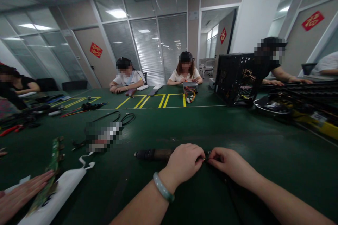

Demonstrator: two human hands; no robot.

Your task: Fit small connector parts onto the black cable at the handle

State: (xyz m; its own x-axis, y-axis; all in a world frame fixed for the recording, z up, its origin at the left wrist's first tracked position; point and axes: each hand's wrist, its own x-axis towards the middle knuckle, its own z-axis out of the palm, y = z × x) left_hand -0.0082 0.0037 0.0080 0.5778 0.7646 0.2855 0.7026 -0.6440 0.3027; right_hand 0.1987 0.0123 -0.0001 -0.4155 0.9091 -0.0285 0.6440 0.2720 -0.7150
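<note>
A dark power screwdriver (155, 154) lies on the green table in front of me, its tip pointing left. My left hand (186, 156), with a jade-coloured bangle on the wrist, is closed over the rear end of this tool. My right hand (224, 160) pinches a small dark cable plug at the tool's rear, close to my left fingertips. From there a black cable (226, 180) runs down toward the table's near edge. The fingers hide the joint, so I cannot tell whether plug and tool are connected.
At lower left, another person's hand (29, 190) touches a green circuit board (54, 158) by a white power strip (62, 191). Beyond are cables (113, 116) and red-handled pliers (12, 130). A black computer case (233, 79) stands at right. Several people sit around the table.
</note>
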